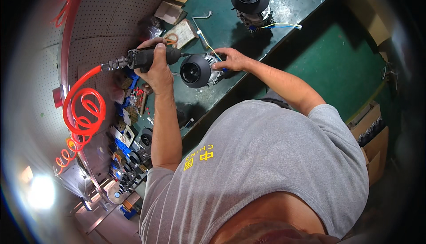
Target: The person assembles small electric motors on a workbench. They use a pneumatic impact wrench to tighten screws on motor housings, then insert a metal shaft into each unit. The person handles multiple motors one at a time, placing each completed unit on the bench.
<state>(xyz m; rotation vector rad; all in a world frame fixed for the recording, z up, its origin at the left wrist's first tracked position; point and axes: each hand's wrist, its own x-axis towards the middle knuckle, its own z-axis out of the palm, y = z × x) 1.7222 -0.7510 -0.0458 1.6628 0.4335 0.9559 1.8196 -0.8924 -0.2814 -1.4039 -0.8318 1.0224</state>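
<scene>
My left hand (157, 73) is wrapped round a black air screwdriver (144, 59), its bit end pointing right toward a small blower motor. That blower motor (195, 71) lies tilted on the green workbench (215, 31), its black round fan housing turned toward me. Against its silvery side rest the bent fingers of my right hand (231, 60), with thin pale wires beside them. Whether the bit touches a screw cannot be made out. A second blower motor (250, 5) stands farther off, its wires and white plug trailing toward the bench edge.
A red coiled air hose (84, 106) runs from the screwdriver along the perforated panel (106, 13) at left. Orange-handled scissors (171, 39) lie on a cardboard box (184, 32). Several more motors and parts crowd the bench's near left. Cardboard boxes (375, 151) stand at right.
</scene>
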